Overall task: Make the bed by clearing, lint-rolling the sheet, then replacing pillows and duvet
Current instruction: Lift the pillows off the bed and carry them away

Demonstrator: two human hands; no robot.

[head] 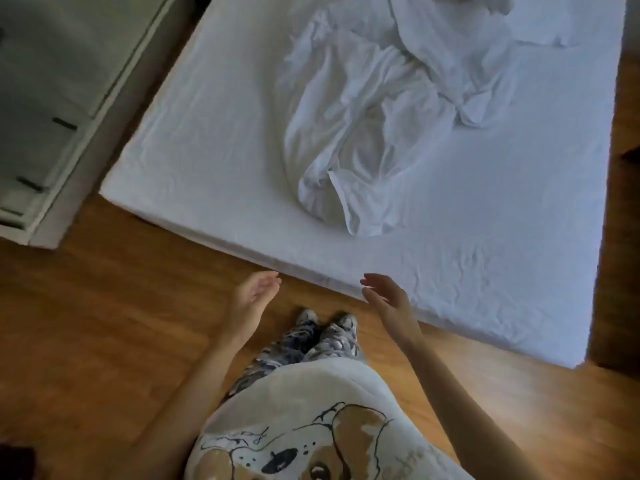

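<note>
Lighting: soft daylight, brightest on the white sheet in the upper right; a warm bright patch on the wooden floor at lower right. Left side and lower left corner dim. Shadows gentle. Focus: overall soft, slightly blurred. Distortion: wide-angle bending of straight edges toward the borders.

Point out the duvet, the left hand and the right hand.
duvet [367,133]: head view, middle of the crumpled heap.
left hand [254,296]: head view, on the palm.
right hand [389,299]: head view, on the palm.
</note>
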